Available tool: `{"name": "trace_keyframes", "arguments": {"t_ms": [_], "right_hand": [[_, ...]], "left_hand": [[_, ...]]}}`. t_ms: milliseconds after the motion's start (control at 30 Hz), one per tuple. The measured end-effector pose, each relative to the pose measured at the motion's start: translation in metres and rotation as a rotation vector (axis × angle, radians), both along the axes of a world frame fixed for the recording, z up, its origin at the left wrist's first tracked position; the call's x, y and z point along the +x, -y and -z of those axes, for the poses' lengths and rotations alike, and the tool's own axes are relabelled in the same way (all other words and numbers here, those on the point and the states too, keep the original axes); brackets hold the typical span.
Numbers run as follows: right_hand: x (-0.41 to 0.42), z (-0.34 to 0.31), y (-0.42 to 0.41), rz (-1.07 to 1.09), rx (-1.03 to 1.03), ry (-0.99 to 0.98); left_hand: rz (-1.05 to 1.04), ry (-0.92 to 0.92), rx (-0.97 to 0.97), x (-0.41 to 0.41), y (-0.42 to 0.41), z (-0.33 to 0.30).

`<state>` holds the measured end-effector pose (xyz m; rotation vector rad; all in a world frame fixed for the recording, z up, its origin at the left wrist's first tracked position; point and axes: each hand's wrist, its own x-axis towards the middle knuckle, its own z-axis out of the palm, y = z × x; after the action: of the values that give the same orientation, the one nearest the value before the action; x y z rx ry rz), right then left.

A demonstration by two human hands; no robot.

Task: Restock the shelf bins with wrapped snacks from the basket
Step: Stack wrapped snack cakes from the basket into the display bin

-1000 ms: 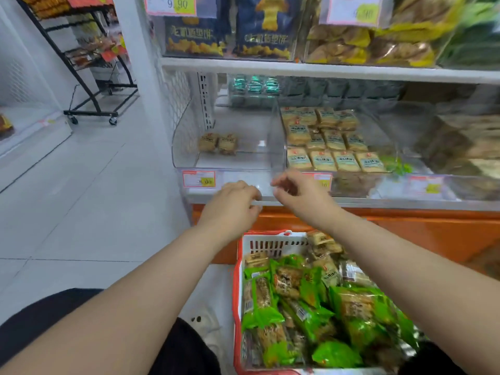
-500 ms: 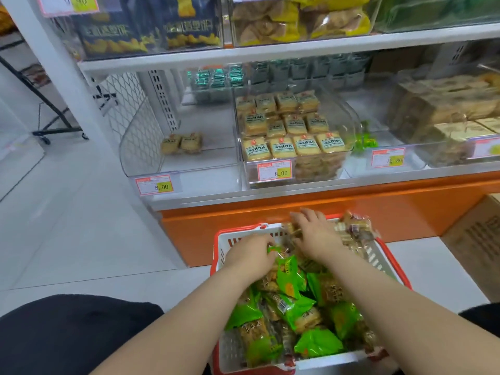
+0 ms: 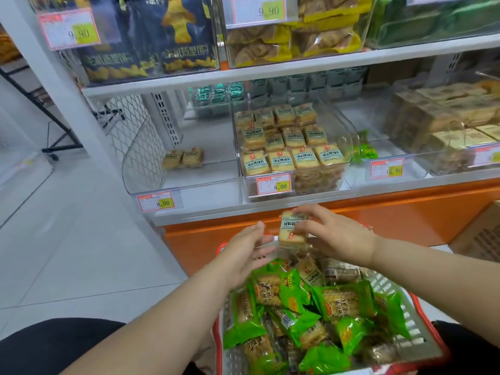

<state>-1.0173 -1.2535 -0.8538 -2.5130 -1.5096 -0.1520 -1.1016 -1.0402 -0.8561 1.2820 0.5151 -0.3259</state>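
Lifted out of the basket, my right hand pinches a yellow wrapped snack above it, my left hand open beside.

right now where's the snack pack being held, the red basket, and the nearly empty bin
held snack pack point(image 3: 291, 230), head view, on its printed label face
red basket point(image 3: 418, 301), head view, on its right rim
nearly empty bin point(image 3: 186, 182), head view, on its clear front wall

The basket sat on the floor before the shelf; on it, a near-empty bin stood left of a full bin
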Motion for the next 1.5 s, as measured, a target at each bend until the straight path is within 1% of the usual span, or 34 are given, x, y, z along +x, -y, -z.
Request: {"name": "trace_keyframes", "arguments": {"t_ms": [33,67,167,233,300,400,433,467,500,567,600,667,733,767,833,900,967,1067,1167,1200,1300,1333,1400,1500], "right_hand": [[-0.006,-0.012,0.004,-0.038,0.022,0.023],[-0.013,-0.022,0.008,-0.075,0.037,0.044],[-0.025,-0.040,0.018,-0.076,0.044,0.047],[-0.027,-0.052,0.017,0.018,0.021,0.007],[-0.024,-0.067,0.013,0.136,0.067,-0.021],[-0.018,-0.087,0.000,0.305,0.207,-0.305],[-0.016,-0.089,-0.005,0.339,0.194,-0.360],[-0.012,-0.089,-0.010,0.361,0.146,-0.365],[-0.008,-0.086,-0.013,0.379,0.087,-0.357],[-0.002,-0.076,-0.018,0.404,-0.037,-0.349],[0.000,-0.068,-0.020,0.406,-0.104,-0.364],[0.000,-0.048,-0.024,0.372,-0.310,-0.398],[-0.005,-0.029,-0.028,0.320,-0.520,-0.439],[-0.007,-0.022,-0.029,0.300,-0.597,-0.456],[-0.011,-0.013,-0.029,0.274,-0.681,-0.462],[-0.013,-0.006,-0.029,0.259,-0.717,-0.474],[-0.013,-0.001,-0.030,0.259,-0.740,-0.485],[-0.011,0.001,-0.034,0.263,-0.775,-0.471],[-0.007,0.001,-0.037,0.252,-0.778,-0.451],[-0.006,0.001,-0.038,0.251,-0.771,-0.456],[-0.002,-0.002,-0.041,0.259,-0.743,-0.472],[0.000,-0.003,-0.041,0.267,-0.725,-0.471],[0.005,-0.008,-0.040,0.312,-0.667,-0.481],[0.012,-0.016,-0.036,0.400,-0.520,-0.548]], "left_hand": [[0.039,0.028,-0.082,0.000,0.001,-0.011],[0.101,0.067,-0.090,-0.001,0.003,-0.020],[0.247,0.173,0.030,0.000,0.008,-0.040],[0.244,0.208,0.100,0.003,0.009,-0.052],[0.158,0.233,0.123,0.010,0.007,-0.066],[0.104,0.243,0.073,0.023,0.004,-0.083],[0.099,0.227,0.071,0.027,0.005,-0.085],[0.095,0.206,0.104,0.032,0.006,-0.083],[0.097,0.186,0.177,0.037,0.005,-0.079],[0.188,0.153,0.428,0.045,0.002,-0.065],[0.305,0.149,0.608,0.047,0.000,-0.055],[0.613,0.140,0.992,0.047,-0.002,-0.031],[0.855,0.055,1.277,0.043,-0.007,0.000],[0.912,-0.001,1.370,0.041,-0.010,0.014],[0.878,-0.086,1.461,0.040,-0.019,0.039],[0.782,-0.139,1.421,0.042,-0.027,0.060],[0.729,-0.160,1.317,0.044,-0.029,0.075],[0.615,-0.198,1.070,0.044,-0.028,0.096],[0.442,-0.267,0.795,0.048,-0.024,0.115],[0.374,-0.287,0.731,0.050,-0.022,0.123],[0.182,-0.334,0.658,0.057,-0.024,0.150],[0.144,-0.324,0.638,0.056,-0.022,0.146],[0.139,-0.307,0.594,0.051,-0.013,0.115],[0.299,-0.271,0.590,0.050,-0.005,0.069]]}}
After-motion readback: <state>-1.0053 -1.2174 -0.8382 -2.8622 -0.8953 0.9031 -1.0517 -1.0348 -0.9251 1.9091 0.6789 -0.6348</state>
